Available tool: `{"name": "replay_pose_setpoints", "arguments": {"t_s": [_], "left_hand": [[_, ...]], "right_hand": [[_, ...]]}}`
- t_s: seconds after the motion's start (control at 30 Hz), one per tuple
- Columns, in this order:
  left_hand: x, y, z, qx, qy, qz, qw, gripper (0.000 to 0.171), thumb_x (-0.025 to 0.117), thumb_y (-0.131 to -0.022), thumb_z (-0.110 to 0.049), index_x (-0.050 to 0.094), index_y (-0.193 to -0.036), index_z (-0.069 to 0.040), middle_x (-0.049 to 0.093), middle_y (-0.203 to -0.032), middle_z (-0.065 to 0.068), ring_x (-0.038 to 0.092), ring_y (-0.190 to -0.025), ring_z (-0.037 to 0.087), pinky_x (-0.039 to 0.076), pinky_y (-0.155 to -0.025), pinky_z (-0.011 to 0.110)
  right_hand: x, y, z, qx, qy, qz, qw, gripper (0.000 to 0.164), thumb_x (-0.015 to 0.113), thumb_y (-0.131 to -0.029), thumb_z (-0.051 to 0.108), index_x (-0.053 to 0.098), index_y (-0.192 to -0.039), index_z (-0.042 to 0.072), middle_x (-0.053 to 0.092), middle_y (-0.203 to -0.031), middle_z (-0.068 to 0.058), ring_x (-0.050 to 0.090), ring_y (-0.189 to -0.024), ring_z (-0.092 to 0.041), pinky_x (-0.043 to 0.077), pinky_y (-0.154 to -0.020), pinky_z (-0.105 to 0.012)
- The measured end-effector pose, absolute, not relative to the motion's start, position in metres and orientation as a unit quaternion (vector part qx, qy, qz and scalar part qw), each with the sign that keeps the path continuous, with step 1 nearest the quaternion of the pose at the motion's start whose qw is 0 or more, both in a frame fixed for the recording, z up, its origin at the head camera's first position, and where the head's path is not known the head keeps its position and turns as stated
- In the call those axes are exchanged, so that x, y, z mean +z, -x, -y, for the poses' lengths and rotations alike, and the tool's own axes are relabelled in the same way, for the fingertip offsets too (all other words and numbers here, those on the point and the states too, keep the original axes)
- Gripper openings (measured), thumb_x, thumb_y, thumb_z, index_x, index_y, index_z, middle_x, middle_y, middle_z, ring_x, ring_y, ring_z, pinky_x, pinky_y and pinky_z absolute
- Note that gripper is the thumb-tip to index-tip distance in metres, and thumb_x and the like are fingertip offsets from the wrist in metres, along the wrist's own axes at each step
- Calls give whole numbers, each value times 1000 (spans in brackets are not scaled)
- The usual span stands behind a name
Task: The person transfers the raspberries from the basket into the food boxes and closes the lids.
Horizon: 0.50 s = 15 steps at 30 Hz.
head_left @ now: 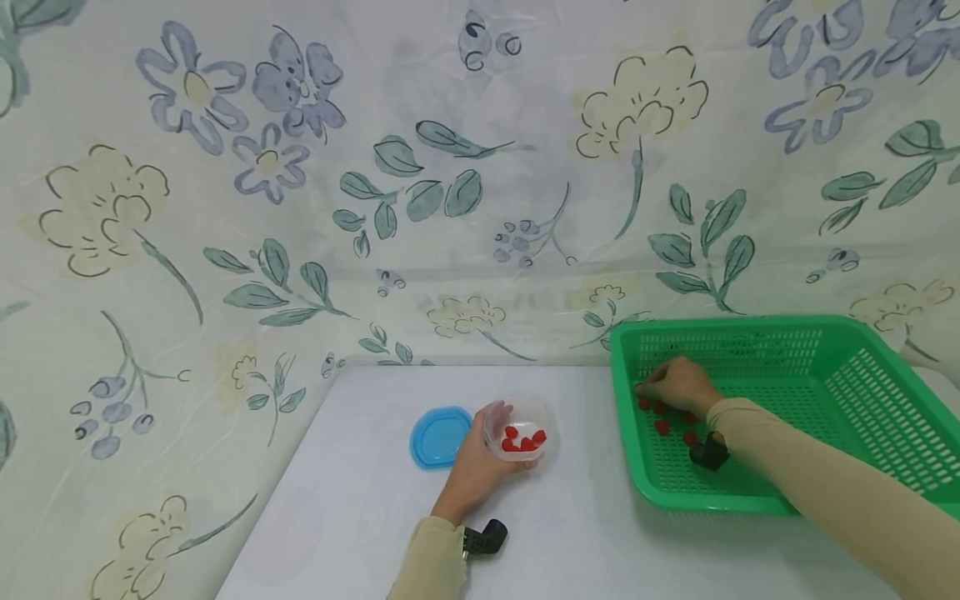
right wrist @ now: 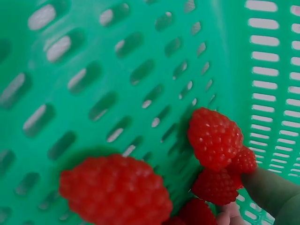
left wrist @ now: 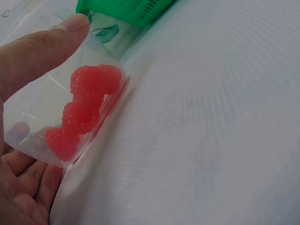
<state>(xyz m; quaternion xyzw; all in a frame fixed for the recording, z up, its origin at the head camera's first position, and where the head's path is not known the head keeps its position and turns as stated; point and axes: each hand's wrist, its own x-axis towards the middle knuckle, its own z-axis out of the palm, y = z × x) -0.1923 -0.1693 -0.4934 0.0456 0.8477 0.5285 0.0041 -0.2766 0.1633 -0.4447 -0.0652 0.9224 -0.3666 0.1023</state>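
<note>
My left hand (head_left: 476,467) grips a clear plastic tub (head_left: 553,433) on the white table, thumb on one side and fingers round the other. Several red raspberries (left wrist: 82,115) lie at the bottom of the tub, seen through its wall in the left wrist view. Inside the green basket (head_left: 637,492), near its left wall, my right hand (head_left: 686,387) pinches a raspberry (right wrist: 244,159) between finger and thumb. Other raspberries (right wrist: 117,190) lie on the slotted basket floor close by, some partly hidden under the hand.
A blue lid (head_left: 438,437) lies flat on the table (head_left: 315,500), left of the tub. The basket's raised rim stands on the right, with the right forearm (head_left: 825,483) reaching over its front edge. Behind the table hangs a flowered cloth (head_left: 480,192).
</note>
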Motion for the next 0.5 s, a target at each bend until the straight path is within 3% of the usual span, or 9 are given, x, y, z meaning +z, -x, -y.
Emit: {"name": "replay_pose_setpoints", "arguments": {"t_s": [0.27, 0.5], "left_hand": [[-494, 192, 170, 530, -45, -847, 7, 95, 91, -73, -31, 37, -150, -18, 51, -148, 0, 43, -139, 28, 46, -106, 50], [-496, 194, 170, 530, -47, -846, 6, 95, 91, -73, -32, 37, -150, -18, 51, -149, 0, 43, -140, 28, 46, -106, 50]], "right_hand": [[-442, 278, -163, -367, 73, -922, 95, 39, 72, -91, 23, 70, -109, -11, 73, -96, -18, 67, -85, -29, 57, -77, -44], [-431, 280, -163, -385, 68, -916, 92, 44, 69, -92, 27, 68, -113, -12, 68, -113, -26, 64, -103, -41, 55, -87, -51]]}}
